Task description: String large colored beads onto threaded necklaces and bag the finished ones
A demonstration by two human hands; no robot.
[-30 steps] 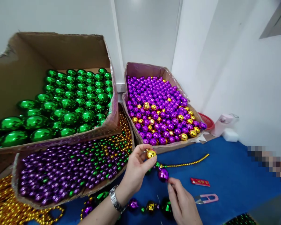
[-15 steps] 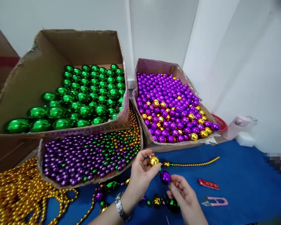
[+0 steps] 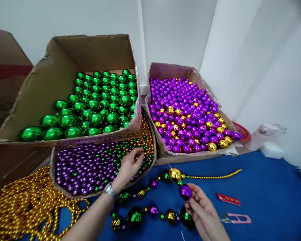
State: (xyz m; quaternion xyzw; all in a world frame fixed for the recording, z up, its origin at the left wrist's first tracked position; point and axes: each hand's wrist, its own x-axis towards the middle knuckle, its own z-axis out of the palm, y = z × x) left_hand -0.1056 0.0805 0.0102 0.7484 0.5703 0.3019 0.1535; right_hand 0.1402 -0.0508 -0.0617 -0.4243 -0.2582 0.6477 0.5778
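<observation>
My left hand (image 3: 127, 168), a watch on its wrist, reaches over the rim of a low box of small purple, green and gold beads (image 3: 90, 167), fingers bent toward the beads, nothing visibly held. My right hand (image 3: 203, 211) pinches the strand just under a purple ball (image 3: 185, 192), holding it above the blue cloth. Above the purple ball stands a gold ball (image 3: 175, 174) with a thin needle sticking up from it. A beaded strand of green, purple and gold balls (image 3: 145, 214) curls on the cloth below.
A cardboard box of large green balls (image 3: 95, 103) sits at the back left, a box of purple and gold balls (image 3: 188, 117) at the back right. Gold bead chains (image 3: 25, 207) pile at left. A pink thread snip (image 3: 237, 218) and red strip (image 3: 228, 199) lie at right.
My left hand let go of the gold ball and moved left into the small-bead box. The right hand keeps the purple ball. The view shifted slightly left.
</observation>
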